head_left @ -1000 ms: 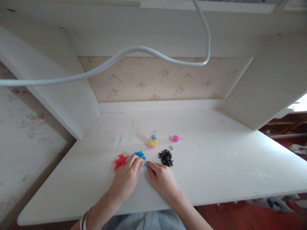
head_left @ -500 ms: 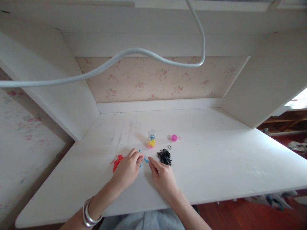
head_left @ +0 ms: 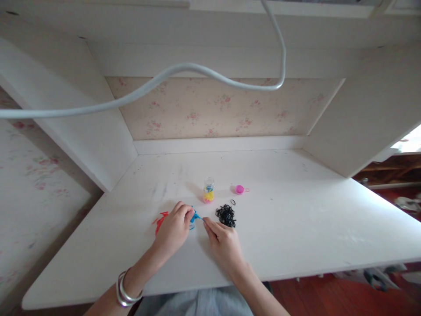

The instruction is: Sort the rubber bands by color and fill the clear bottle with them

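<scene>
My left hand [head_left: 175,223] has its fingertips pinched together beside a small heap of blue rubber bands [head_left: 194,216]. What lies between those fingers is hidden. Thumb and forefinger of my right hand [head_left: 224,242] grip the end of one blue band, which runs left toward the heap. Partly behind my left hand lie red rubber bands [head_left: 161,220]. A pile of black rubber bands [head_left: 226,215] sits just beyond my right hand. Behind the hands stands a small clear jar [head_left: 208,191] with blue, yellow and pink contents.
A round pink lid [head_left: 239,189] with a loop lies right of the jar. One loose black band [head_left: 233,202] rests near the black pile. A white cable [head_left: 184,68] hangs across the view above the white desk [head_left: 296,219]. Side panels bound the desk left and right.
My left fingers have shifted slightly left and away from my right fingertips, and more of the blue bands shows between the hands. My right hand has barely moved.
</scene>
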### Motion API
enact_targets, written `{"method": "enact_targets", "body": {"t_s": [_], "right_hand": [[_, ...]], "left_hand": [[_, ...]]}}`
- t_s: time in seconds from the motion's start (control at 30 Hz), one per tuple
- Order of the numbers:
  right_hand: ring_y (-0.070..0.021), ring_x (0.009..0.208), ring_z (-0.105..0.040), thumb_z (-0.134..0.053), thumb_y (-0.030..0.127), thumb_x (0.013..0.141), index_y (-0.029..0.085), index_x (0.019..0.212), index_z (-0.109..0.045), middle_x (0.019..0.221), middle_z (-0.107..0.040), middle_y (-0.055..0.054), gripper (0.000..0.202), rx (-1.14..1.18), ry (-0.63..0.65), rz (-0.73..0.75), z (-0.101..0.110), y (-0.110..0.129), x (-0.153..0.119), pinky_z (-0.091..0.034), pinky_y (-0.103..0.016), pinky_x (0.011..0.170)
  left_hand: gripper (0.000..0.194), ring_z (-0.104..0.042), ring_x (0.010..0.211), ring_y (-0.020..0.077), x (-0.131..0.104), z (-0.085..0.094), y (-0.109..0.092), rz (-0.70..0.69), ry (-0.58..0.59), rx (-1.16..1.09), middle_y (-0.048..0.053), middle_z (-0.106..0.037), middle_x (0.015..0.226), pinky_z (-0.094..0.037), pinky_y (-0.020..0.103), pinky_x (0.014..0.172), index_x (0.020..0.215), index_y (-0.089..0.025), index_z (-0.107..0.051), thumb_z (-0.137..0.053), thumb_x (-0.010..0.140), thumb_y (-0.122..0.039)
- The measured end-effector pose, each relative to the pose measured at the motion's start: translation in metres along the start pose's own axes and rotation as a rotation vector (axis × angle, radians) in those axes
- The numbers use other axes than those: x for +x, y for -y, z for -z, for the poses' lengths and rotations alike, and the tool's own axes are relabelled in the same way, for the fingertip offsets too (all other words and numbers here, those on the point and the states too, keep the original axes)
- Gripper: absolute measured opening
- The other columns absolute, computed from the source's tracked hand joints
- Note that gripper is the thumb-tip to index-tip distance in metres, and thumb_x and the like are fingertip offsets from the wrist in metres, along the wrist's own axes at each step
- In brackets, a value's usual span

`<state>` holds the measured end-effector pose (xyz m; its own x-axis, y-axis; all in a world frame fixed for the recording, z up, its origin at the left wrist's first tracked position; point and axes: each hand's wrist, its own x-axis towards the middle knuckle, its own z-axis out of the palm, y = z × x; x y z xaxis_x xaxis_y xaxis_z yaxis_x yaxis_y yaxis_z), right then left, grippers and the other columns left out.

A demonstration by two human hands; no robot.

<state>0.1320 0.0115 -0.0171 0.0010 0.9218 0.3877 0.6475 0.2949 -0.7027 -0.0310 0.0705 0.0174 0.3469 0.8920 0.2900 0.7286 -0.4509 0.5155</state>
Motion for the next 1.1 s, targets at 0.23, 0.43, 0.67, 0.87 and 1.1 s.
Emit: {"method": "enact_targets", "body": {"t_s": [0.23, 0.43, 0.67, 0.87, 1.1], "right_hand": [[-0.0132, 0.067, -0.064, -0.038, 0.029, 0.096, 0.022, 0.102, -0.068, 0.079, -0.071, -0.003, 0.032, 0.018, -0.027, -0.046, 0.002, 0.003, 0.001, -0.044, -0.019, 0.064], [-0.0139, 0.071, -0.066, -0.038, 0.028, 0.096, 0.023, 0.111, -0.066, 0.082, -0.072, -0.003, 0.032, -0.067, 0.033, -0.039, 0.000, 0.003, 0.002, -0.044, -0.018, 0.065], [-0.0143, 0.077, -0.068, -0.040, 0.029, 0.095, 0.026, 0.112, -0.066, 0.089, -0.073, -0.003, 0.031, -0.124, 0.121, -0.009, 0.000, 0.003, 0.001, -0.047, -0.018, 0.071], [-0.0141, 0.078, -0.068, -0.042, 0.028, 0.095, 0.027, 0.111, -0.067, 0.092, -0.073, -0.002, 0.030, -0.142, 0.128, -0.022, 0.000, 0.004, 0.002, -0.047, -0.018, 0.072], [-0.0132, 0.078, -0.069, -0.042, 0.027, 0.094, 0.027, 0.111, -0.067, 0.091, -0.073, -0.001, 0.030, -0.154, 0.117, -0.024, 0.002, 0.005, 0.002, -0.047, -0.017, 0.071]], "left_hand": [[0.024, -0.059, 0.084, 0.0145, -0.003, 0.000, 0.001, 0.022, -0.008, 0.050, 0.003, -0.058, 0.092, -0.046, 0.027, 0.073, 0.087, -0.020, -0.054, -0.034, 0.096, -0.030], [0.023, -0.060, 0.086, 0.0145, 0.004, 0.011, -0.010, -0.030, -0.031, 0.004, 0.003, -0.059, 0.092, -0.046, 0.026, 0.074, 0.091, -0.021, -0.057, -0.038, 0.095, -0.032], [0.020, -0.059, 0.082, 0.0130, 0.039, 0.031, -0.026, -0.117, -0.146, -0.021, 0.003, -0.060, 0.093, -0.046, 0.023, 0.072, 0.094, -0.021, -0.061, -0.044, 0.093, -0.031], [0.021, -0.061, 0.082, 0.0128, 0.072, 0.042, -0.043, -0.165, -0.233, 0.114, 0.002, -0.061, 0.095, -0.046, 0.023, 0.076, 0.095, -0.022, -0.063, -0.043, 0.094, -0.030], [0.026, -0.061, 0.077, 0.0126, 0.086, 0.037, -0.048, -0.156, -0.129, 0.323, 0.001, -0.061, 0.096, -0.043, 0.023, 0.066, 0.093, -0.025, -0.066, -0.041, 0.094, -0.031]]}}
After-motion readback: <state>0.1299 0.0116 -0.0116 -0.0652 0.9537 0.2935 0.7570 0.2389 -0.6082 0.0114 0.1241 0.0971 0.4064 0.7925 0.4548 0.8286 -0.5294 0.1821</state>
